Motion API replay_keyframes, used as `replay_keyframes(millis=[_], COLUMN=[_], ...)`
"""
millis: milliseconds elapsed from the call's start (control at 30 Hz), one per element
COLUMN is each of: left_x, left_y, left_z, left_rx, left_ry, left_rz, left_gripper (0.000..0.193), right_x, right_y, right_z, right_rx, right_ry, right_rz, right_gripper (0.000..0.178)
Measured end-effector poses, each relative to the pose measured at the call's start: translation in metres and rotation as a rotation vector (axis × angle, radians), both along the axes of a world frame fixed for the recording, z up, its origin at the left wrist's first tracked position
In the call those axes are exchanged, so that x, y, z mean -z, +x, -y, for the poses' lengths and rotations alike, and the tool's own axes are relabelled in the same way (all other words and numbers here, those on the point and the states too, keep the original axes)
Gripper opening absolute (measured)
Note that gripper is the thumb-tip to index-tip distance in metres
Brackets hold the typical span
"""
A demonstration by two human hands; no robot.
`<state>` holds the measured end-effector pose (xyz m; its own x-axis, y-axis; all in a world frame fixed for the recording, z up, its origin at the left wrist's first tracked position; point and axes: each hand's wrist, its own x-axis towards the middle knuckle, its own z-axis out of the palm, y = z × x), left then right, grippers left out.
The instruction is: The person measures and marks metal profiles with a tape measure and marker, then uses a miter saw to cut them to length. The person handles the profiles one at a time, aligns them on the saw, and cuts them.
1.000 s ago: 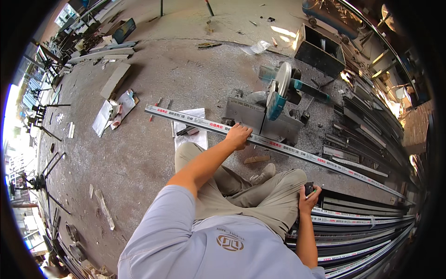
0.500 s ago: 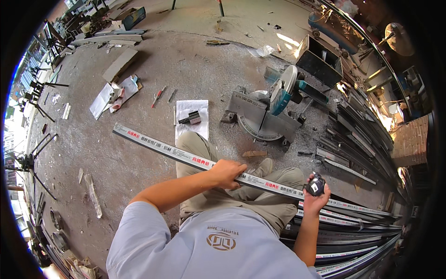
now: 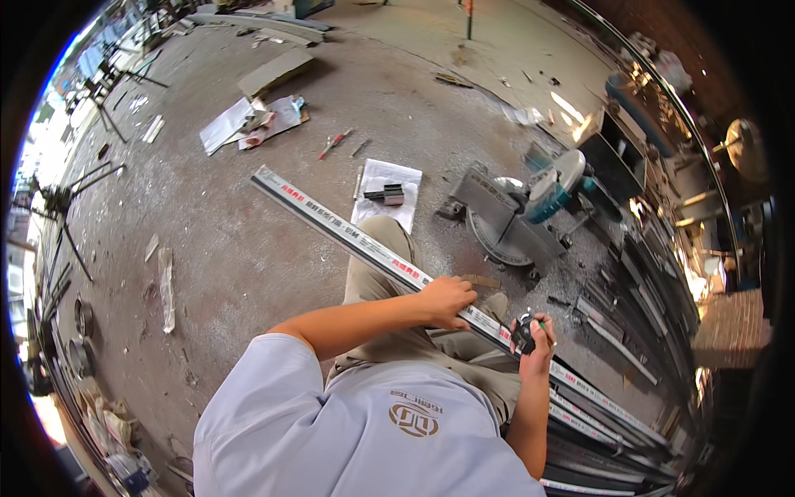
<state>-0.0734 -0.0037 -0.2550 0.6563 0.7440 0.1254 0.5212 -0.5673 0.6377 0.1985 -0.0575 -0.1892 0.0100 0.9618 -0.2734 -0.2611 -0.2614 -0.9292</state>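
Observation:
A long metal profile, wrapped in printed white and red film with dark edges, lies slantwise across my bent legs. Its far end points up and to the left over the floor. My left hand is closed over the profile near its middle, at my knees. In my right hand is a small black tape measure, held against the profile to the right of my left hand. The fingers wrap round the tape's case, and no blade can be made out. Below my right hand, the profile runs on toward other wrapped lengths.
A mitre saw stands on the floor ahead to the right. Wrapped profiles lie at lower right, dark offcuts beyond. Ahead are a paper sheet bearing a small dark block, a red pen and cardboard.
The view has turned, so the scene sits differently. My right hand with the tape measure has come closer to my left hand, its fingers now wrapped over the case. The left keeps its grip.

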Motion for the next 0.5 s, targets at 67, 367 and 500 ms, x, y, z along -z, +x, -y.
replay_keyframes(millis=[67, 367, 500], left_x=[-0.003, -0.021, -0.035], left_y=[0.01, 0.031, -0.018], left_z=[0.004, 0.013, -0.002], left_rx=[-0.069, 0.128, -0.171], left_ry=[0.036, -0.866, -0.94], left_rz=[0.231, 0.719, 0.696], left_gripper=[0.046, 0.033, 0.028], right_x=[0.005, -0.028, -0.048], right_y=[-0.002, -0.024, -0.009], right_z=[0.007, 0.007, 0.005], right_rx=[-0.041, -0.427, -0.538], right_ry=[-0.008, 0.261, 0.139], right_rz=[0.181, 0.656, 1.033], right_gripper=[0.028, 0.041, 0.039])
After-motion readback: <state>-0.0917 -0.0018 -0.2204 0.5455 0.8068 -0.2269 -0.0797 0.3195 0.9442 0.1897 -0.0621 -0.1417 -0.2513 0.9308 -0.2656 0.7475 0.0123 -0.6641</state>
